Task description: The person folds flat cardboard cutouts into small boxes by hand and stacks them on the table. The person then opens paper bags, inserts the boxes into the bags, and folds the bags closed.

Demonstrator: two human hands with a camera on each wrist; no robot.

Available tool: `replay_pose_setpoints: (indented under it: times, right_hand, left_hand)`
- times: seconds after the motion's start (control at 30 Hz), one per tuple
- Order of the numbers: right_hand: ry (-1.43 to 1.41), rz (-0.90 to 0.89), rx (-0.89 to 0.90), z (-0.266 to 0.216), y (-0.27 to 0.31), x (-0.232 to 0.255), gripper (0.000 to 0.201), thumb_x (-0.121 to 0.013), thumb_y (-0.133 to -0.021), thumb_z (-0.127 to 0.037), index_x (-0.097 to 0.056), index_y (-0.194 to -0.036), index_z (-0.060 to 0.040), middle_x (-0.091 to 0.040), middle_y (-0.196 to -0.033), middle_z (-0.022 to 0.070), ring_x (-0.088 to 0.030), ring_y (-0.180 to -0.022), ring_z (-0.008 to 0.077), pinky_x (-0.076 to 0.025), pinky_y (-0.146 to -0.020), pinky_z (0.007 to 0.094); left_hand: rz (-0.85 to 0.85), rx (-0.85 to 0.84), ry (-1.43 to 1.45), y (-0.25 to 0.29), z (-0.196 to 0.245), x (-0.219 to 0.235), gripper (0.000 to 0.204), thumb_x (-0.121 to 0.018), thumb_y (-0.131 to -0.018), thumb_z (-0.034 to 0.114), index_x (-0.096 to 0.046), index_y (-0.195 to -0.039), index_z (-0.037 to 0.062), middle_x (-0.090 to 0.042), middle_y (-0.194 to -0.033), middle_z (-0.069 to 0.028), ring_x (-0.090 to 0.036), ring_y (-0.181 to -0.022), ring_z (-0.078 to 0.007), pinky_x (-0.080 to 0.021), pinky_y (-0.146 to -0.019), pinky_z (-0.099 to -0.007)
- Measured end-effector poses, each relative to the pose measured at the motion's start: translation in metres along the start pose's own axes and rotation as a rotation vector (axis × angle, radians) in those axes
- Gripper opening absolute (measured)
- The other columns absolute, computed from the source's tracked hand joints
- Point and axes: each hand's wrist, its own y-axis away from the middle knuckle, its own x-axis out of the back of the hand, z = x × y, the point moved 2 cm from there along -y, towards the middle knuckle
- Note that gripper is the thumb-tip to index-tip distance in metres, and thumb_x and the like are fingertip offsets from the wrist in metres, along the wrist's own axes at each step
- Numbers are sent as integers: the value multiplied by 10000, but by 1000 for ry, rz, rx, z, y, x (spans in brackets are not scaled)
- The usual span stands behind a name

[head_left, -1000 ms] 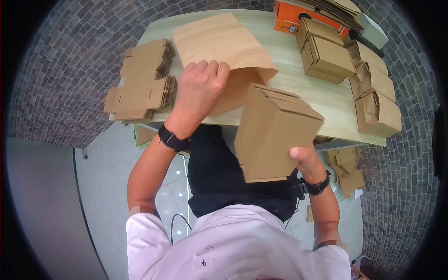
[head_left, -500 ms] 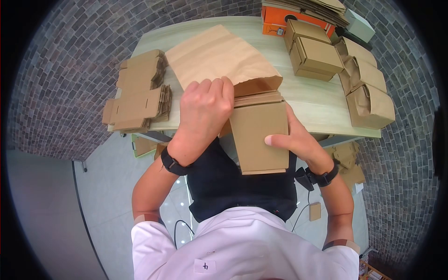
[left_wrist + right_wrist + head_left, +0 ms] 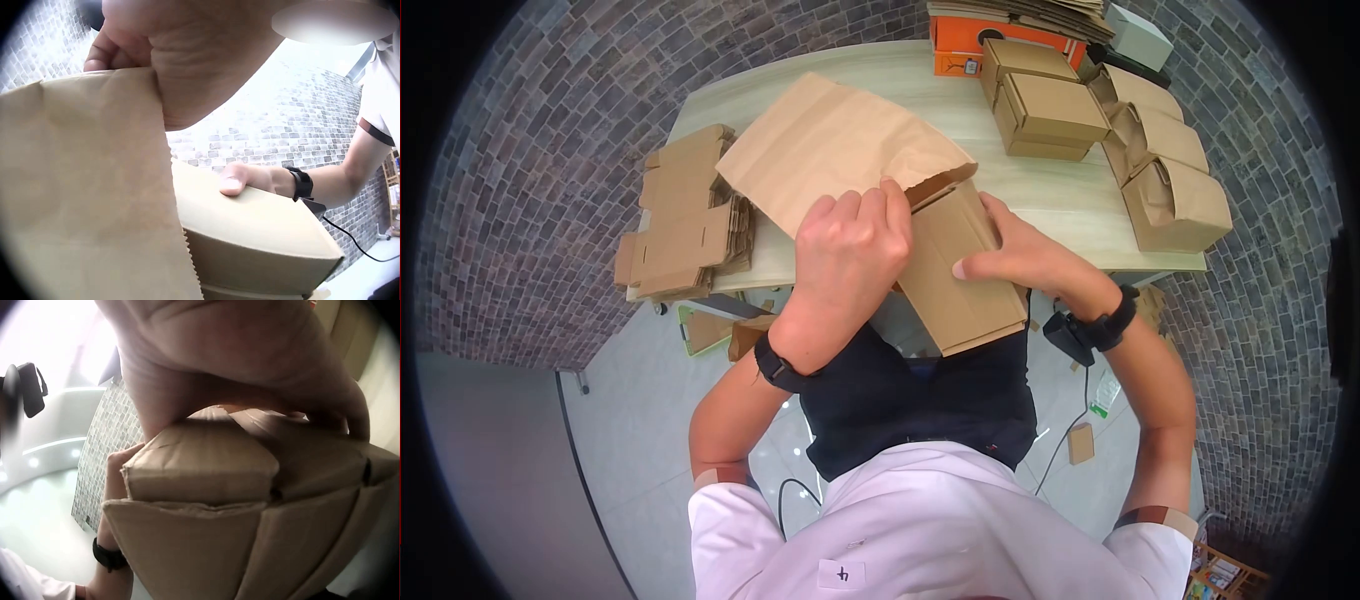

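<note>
A brown paper bag [image 3: 825, 140] lies on the table, its mouth with a serrated edge turned toward the person. At that mouth, my left hand [image 3: 855, 245] pinches the bag's rim between thumb and fingers. One end of a brown cardboard box [image 3: 965, 270] is inside the mouth, the rest sticking out toward the lap. My right hand [image 3: 1040, 255] grips this box, thumb on its upper face and fingers along its far side. In the left wrist view the bag's wall [image 3: 87, 181] covers the inserted end. Folded flaps and layered edges of the box [image 3: 194, 544] fill the right wrist view.
Flat folded cartons [image 3: 685, 230] are stacked at the table's left. Closed boxes [image 3: 1055, 110] stand at the back right, beside several filled paper bags [image 3: 1175, 205]. An orange box [image 3: 955, 45] carries flat cardboard behind them. A small box [image 3: 1081, 443] lies on the floor.
The box, held in the right hand, has moved from the lap's right side up and left, its end now in the bag's mouth. The left hand has kept hold of the rim.
</note>
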Motion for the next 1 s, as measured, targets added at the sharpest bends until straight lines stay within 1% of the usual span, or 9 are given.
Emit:
replay_pose_setpoints:
  times: [0.07,0.17,0.3,0.47,0.53,0.57,0.67,0.77,1.0]
  right_hand:
    - [219,-64,-44,-4,-1,4,1195,-817,-674,-383,-181,-1568,91,-470,-1435,282,-497,-1328,363,-386,-1123,365]
    - [487,-83,-103,-17,5,3,1221,-813,-659,-416,-175,-1571,87,-461,-1422,303,-505,-1306,391,-406,-1109,384]
    - [614,-148,-98,-21,14,3,1236,-805,-657,-448,-169,-1576,81,-440,-1434,314,-505,-1299,411,-410,-1108,389]
    - [429,-281,128,-6,32,19,1233,-819,-661,-408,-159,-1596,52,-444,-1463,249,-456,-1356,342,-364,-1142,391]
    - [254,-353,130,-8,33,22,1189,-818,-682,-390,-187,-1590,47,-460,-1461,234,-467,-1347,316,-368,-1134,377]
    - [76,-421,132,-10,34,22,1144,-817,-704,-371,-215,-1584,43,-476,-1459,218,-477,-1338,290,-372,-1126,362]
    - [-56,-496,112,-10,24,18,1058,-799,-738,-325,-257,-1570,38,-492,-1446,177,-473,-1328,255,-375,-1123,358]
    - [-241,-511,38,-6,15,20,1019,-796,-741,-310,-288,-1555,34,-490,-1452,175,-477,-1330,252,-374,-1127,363]
    - [-142,-326,-61,-8,6,22,987,-763,-757,-390,-327,-1539,24,-516,-1418,192,-508,-1310,274,-403,-1103,385]
  left_hand:
    - [-10,0,-8,-3,1,-2,318,-670,-708,30,-701,-1024,6,-514,-648,-8,-565,-587,-150,-419,-533,-302]
    - [64,-36,-17,-6,3,-6,223,-675,-666,37,-682,-883,-11,-499,-615,-7,-546,-560,-131,-399,-510,-286]
    - [54,-25,-12,-6,-3,-16,120,-668,-667,35,-604,-768,45,-499,-605,-13,-561,-563,-138,-410,-513,-293]
    - [25,-15,-43,-2,-12,-18,169,-661,-670,32,-508,-692,102,-494,-602,-17,-570,-567,-147,-413,-512,-301]
    - [-16,-10,-5,0,-11,-18,221,-660,-685,11,-648,-904,39,-535,-639,-28,-588,-583,-174,-441,-529,-316]
    - [-13,-15,-2,0,-10,-17,221,-660,-685,11,-648,-904,39,-535,-639,-28,-588,-583,-174,-441,-529,-316]
    - [-7,-29,27,2,-5,-11,270,-658,-690,6,-671,-959,26,-523,-639,-22,-578,-584,-170,-435,-529,-315]
    - [29,-27,38,5,-3,-3,314,-663,-697,8,-685,-1010,17,-513,-643,-17,-566,-584,-165,-427,-529,-314]
    - [42,-30,78,3,8,7,311,-675,-709,29,-689,-1019,7,-503,-648,-19,-561,-589,-165,-422,-531,-311]
